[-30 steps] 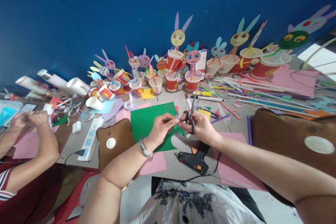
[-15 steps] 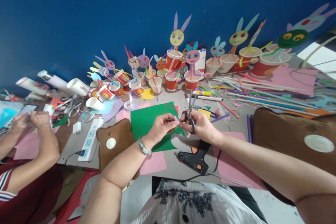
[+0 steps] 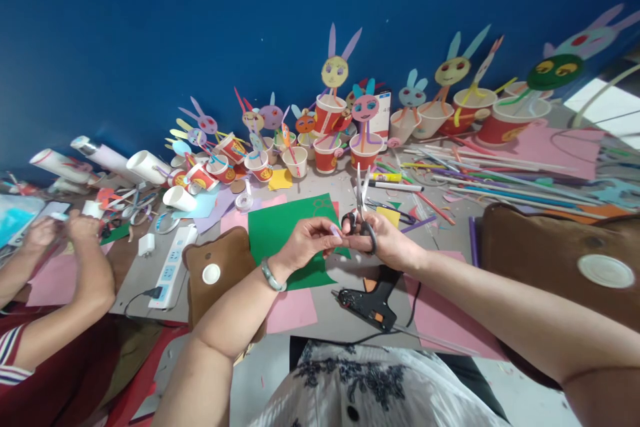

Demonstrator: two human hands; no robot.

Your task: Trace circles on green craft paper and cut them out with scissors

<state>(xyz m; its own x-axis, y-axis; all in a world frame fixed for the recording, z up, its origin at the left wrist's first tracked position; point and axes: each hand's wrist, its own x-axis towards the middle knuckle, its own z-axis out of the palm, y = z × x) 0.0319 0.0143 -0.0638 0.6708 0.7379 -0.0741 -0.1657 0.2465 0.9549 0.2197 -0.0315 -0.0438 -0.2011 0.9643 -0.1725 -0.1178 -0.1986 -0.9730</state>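
My left hand (image 3: 311, 240) pinches a small purple paper piece (image 3: 335, 232) between thumb and fingertips, above the green sheet (image 3: 280, 220). Close on its right, my right hand (image 3: 383, 240) is closed round the dark handles of the scissors (image 3: 361, 203). Their blades point up, away from me, a little apart, and touch no paper. Some right fingers reach to the purple piece. Below my hands lies a black glue gun (image 3: 367, 307), its nozzle to the left.
Paper cups (image 3: 330, 113) with rabbit-faced figures line the blue wall. Straws (image 3: 500, 187) lie right, between brown cushions (image 3: 560, 260) and cups. A power strip (image 3: 173, 267) is left, and beyond it another person's hands (image 3: 83, 227) hold something small.
The scissors have turned slightly in my right hand, and their blades are a little lower and further left. My left hand stays nearly in place with the purple piece.
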